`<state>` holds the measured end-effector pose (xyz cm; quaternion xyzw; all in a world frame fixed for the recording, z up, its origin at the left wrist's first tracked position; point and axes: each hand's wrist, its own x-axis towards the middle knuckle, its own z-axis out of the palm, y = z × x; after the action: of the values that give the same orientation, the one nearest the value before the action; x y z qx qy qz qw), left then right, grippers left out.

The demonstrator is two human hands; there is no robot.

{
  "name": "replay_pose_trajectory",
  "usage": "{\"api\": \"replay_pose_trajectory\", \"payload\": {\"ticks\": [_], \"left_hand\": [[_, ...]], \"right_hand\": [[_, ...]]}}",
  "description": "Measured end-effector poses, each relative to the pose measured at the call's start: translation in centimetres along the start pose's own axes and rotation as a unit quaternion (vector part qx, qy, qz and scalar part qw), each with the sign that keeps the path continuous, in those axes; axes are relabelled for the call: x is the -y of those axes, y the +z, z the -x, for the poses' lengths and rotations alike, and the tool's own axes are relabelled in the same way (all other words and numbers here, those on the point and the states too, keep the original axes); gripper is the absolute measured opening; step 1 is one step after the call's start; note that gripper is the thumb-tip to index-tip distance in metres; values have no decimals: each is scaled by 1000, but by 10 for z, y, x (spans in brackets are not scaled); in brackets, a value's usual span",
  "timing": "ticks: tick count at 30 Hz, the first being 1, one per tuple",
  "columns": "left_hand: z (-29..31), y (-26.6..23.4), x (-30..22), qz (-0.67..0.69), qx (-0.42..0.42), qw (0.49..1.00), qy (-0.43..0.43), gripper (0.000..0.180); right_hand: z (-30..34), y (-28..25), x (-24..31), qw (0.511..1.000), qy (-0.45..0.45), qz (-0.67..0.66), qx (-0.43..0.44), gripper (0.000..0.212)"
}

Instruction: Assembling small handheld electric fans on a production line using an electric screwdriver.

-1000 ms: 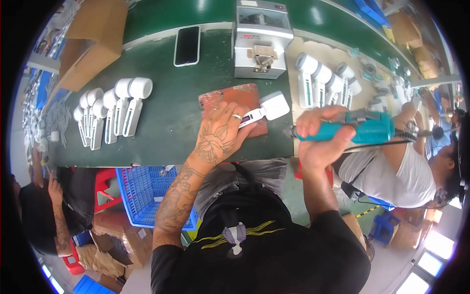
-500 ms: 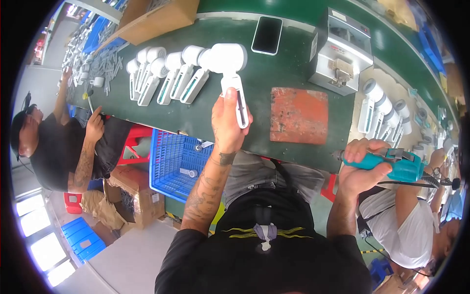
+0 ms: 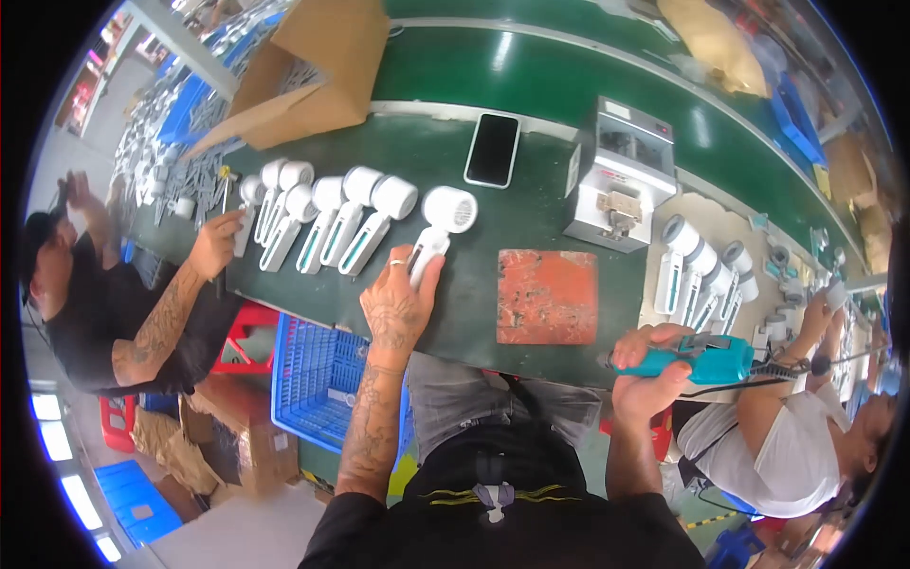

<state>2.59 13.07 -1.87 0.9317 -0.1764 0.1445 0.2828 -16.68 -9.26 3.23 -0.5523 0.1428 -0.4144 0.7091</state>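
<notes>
My left hand [image 3: 393, 308] is closed round the handle of a white handheld fan [image 3: 450, 211], its round grilled head pointing away from me over the green workbench. Left of it lie several similar white fans [image 3: 360, 223] in a slanted row, with green strips along their handles. In my right hand [image 3: 649, 375] is a teal electric screwdriver [image 3: 716, 362], held level above the bench's near edge with its tip to the left. A worn red-orange square pad [image 3: 548, 297] lies on the bench between my hands.
A phone [image 3: 492, 150] and a grey metal machine [image 3: 621, 180] stand beyond the pad. More white fans [image 3: 697, 261] lie at right. A cardboard box [image 3: 327, 71] is at far left, a blue basket [image 3: 318, 379] below the bench edge. Co-workers [image 3: 71, 313] sit on both sides.
My left hand has lowered the fan toward the bench beside the row and turned it, so the head's grille now shows. The screwdriver stays in my right hand. The whole view has shifted.
</notes>
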Motion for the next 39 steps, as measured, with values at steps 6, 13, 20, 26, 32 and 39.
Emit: {"api": "replay_pose_trajectory", "payload": {"ticks": [6,13,20,26,32,39], "left_hand": [[12,-5,26,55,37,996,55,42],[26,-18,29,131,59,990,1,28],[14,-31,10,17,42,997,62,45],[-2,1,8,44,73,989,118,40],[8,18,7,115,35,989,89,28],[-1,2,14,410,107,887,-183,29]], "right_hand": [[-4,-1,-5,1000,-8,2,13,73],[-2,5,-8,999,3,14,30,75],[4,3,-6,999,7,34,36,75],[2,7,-4,999,11,31,19,77],[7,-7,-5,999,11,46,22,77],[6,-2,-4,997,21,74,9,78]]}}
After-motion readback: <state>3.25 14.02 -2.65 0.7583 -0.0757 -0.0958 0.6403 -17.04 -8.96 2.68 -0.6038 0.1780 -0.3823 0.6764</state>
